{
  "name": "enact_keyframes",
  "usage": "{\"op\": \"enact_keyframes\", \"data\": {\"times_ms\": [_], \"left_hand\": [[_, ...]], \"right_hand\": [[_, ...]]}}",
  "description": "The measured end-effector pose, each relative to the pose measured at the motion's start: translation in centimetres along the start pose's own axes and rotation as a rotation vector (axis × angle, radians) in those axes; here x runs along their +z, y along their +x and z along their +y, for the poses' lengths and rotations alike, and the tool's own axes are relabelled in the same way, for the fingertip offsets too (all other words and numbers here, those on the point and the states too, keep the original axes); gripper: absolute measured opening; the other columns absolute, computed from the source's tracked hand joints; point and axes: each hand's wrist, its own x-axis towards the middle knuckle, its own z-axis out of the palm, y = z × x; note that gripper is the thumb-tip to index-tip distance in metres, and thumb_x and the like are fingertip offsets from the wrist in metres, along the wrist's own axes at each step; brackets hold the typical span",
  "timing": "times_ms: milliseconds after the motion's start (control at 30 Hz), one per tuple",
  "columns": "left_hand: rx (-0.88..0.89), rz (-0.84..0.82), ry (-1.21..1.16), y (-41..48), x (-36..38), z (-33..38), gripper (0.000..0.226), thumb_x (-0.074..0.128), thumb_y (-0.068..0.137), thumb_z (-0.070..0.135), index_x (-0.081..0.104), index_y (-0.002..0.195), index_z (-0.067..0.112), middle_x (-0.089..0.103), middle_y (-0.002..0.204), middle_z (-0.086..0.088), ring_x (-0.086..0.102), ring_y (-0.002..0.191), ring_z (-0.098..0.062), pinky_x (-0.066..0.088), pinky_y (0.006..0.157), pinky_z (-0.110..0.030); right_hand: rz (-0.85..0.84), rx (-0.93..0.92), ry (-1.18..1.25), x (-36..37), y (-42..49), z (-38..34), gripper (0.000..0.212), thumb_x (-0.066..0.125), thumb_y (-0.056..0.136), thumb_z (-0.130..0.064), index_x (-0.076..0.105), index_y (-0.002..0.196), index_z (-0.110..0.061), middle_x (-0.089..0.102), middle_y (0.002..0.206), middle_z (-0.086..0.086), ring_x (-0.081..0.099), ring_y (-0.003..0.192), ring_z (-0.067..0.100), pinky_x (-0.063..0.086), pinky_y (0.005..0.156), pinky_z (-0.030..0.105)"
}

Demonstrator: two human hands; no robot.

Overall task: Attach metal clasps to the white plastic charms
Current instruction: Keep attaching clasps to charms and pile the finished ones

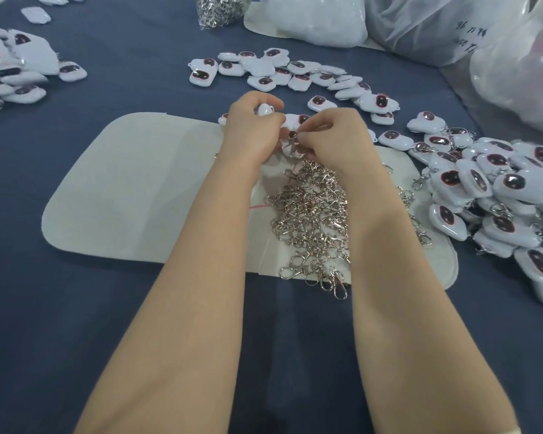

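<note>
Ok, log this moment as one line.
step: attaching clasp | left hand: grips white charm | right hand: pinches clasp | loose clasps: piled on mat | clasped charms: heap at right

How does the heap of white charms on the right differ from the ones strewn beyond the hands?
The right heap is stacked several deep; the far charms lie spread in a loose arc. Metal clasps show among the right heap; none plainly show on the far charms. Both are glossy white with a dark oval patch.
</note>
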Motion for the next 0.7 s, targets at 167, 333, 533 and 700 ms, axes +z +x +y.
{"op": "enact_keyframes", "data": {"times_ms": [167, 333, 533, 700], "left_hand": [[0.050, -0.005, 0.136, 0.06, -0.07, -0.07, 0.032, 0.045, 0.087, 0.000, 0.060, 0.076, 0.026, 0.057, 0.086, 0.001, 0.057, 0.072, -0.014, 0.054, 0.081, -0.043], [0.135, -0.046, 0.304, -0.28, 0.04, -0.05, 0.002, 0.065, 0.085, 0.021, 0.065, 0.083, 0.021, 0.057, 0.076, 0.007, 0.051, 0.070, -0.008, 0.045, 0.065, -0.023], [0.150, -0.136, 0.379, 0.09, -0.11, -0.38, 0.012, 0.069, 0.085, 0.024, 0.064, 0.095, 0.020, 0.063, 0.094, -0.001, 0.052, 0.070, -0.010, 0.043, 0.058, -0.019], [0.173, -0.082, 0.396, 0.41, 0.00, -0.64, 0.008, 0.066, 0.086, 0.022, 0.064, 0.092, 0.017, 0.058, 0.087, 0.000, 0.052, 0.073, -0.014, 0.042, 0.067, -0.024]], "right_hand": [[0.062, -0.025, 0.059, -0.11, 0.18, 0.08, 0.025, 0.057, 0.084, -0.003, 0.057, 0.071, -0.024, 0.069, 0.090, 0.010, 0.067, 0.090, 0.027, 0.054, 0.086, 0.044], [0.047, -0.076, 0.152, -0.39, 0.21, -0.09, 0.024, 0.059, 0.082, 0.002, 0.055, 0.074, -0.020, 0.062, 0.075, 0.007, 0.059, 0.059, 0.013, 0.046, 0.063, 0.028], [0.021, -0.087, 0.154, -0.42, 0.15, -0.19, 0.024, 0.056, 0.085, 0.001, 0.055, 0.075, -0.021, 0.064, 0.085, 0.011, 0.059, 0.071, 0.018, 0.049, 0.072, 0.032], [0.022, -0.088, 0.177, -0.28, 0.01, -0.53, 0.020, 0.053, 0.088, 0.004, 0.057, 0.081, -0.014, 0.061, 0.073, 0.003, 0.059, 0.057, 0.007, 0.051, 0.063, 0.020]]}}
